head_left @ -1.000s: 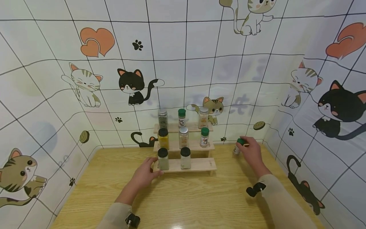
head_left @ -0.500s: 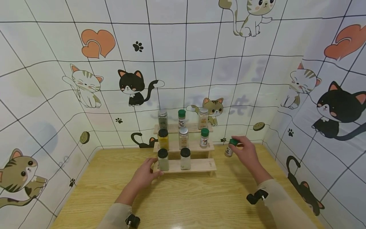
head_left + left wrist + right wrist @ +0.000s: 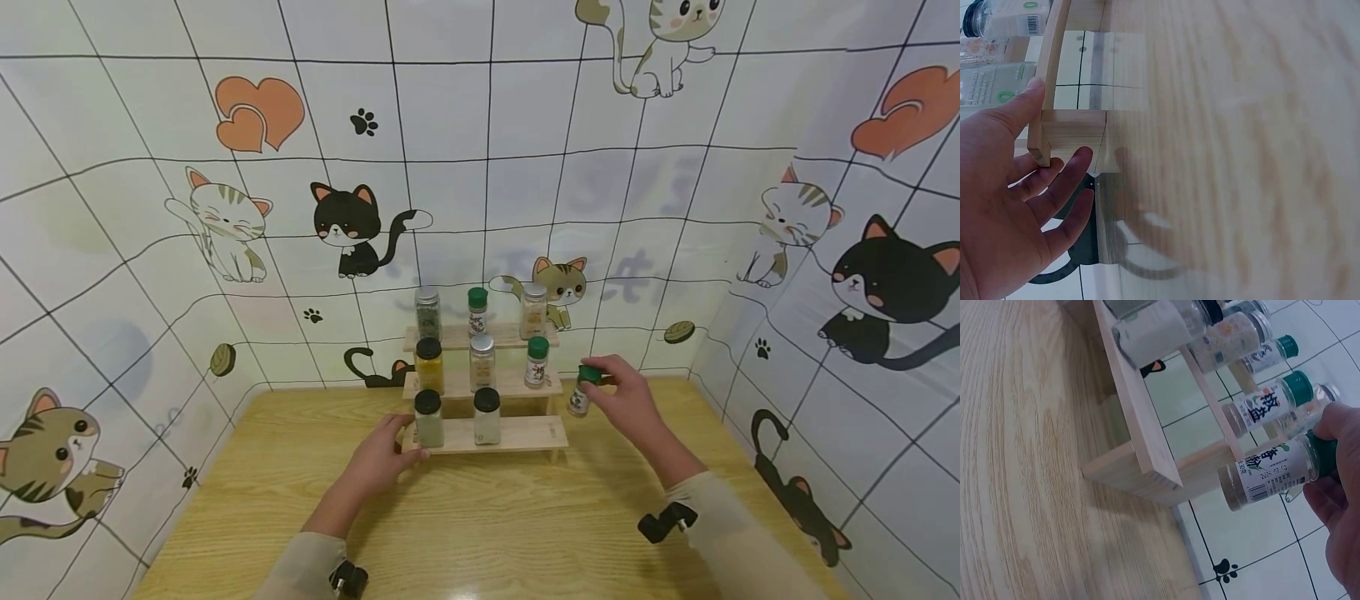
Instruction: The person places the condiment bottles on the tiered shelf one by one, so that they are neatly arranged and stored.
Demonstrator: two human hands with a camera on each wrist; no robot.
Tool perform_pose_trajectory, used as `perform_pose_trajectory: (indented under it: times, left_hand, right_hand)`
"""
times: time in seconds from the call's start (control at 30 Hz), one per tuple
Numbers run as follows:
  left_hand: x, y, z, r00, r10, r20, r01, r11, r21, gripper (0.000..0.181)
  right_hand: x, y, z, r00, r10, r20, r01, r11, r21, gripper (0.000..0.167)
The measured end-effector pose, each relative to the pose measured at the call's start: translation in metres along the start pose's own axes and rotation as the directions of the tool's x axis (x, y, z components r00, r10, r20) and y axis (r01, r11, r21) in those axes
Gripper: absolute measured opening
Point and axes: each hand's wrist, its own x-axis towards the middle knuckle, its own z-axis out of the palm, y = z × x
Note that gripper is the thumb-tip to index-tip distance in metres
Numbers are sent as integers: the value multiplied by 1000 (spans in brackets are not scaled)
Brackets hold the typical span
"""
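Observation:
A three-tier wooden spice rack (image 3: 531, 432) stands on the table against the wall. My left hand (image 3: 375, 460) holds the left end of its lowest shelf (image 3: 1055, 56), the thumb on the board's edge and fingers around the end. With thumb and fingers, my right hand (image 3: 628, 403) pinches the green cap of a small spice jar (image 3: 1272, 472) with a white printed label. That jar is tilted and hangs in the air just right of the rack. Two black-capped jars, one of them a pale-filled jar (image 3: 487, 417), stand on the lowest shelf, left and middle.
The middle shelf bears a yellow-filled jar (image 3: 428, 367), a silver-capped jar (image 3: 482, 364) and a green-capped jar (image 3: 536, 362). On the top shelf are a dark-filled jar (image 3: 427, 313), another green-capped jar (image 3: 477, 312) and a silver-capped jar (image 3: 533, 312). A cat-print wall covering surrounds the wooden table (image 3: 480, 525).
My right hand has moved left with the green-capped spice jar, bringing it close to the rack's right side. The left hand has stayed at the rack's lower left end.

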Motion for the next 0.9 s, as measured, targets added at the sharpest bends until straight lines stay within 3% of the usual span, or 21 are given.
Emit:
perform_pose_trajectory:
  times: [0.37, 0.9]
  left_hand:
    - [-1, 0, -1, 1000, -4, 4, 4, 1000, -8, 73]
    - [-1, 0, -1, 1000, 3, 2, -3, 1000, -18, 73]
  right_hand:
    - [1, -18, 16, 994, -58, 97, 49, 995, 90, 36]
    - [0, -29, 37, 971, -80, 225, 54, 992, 118, 36]
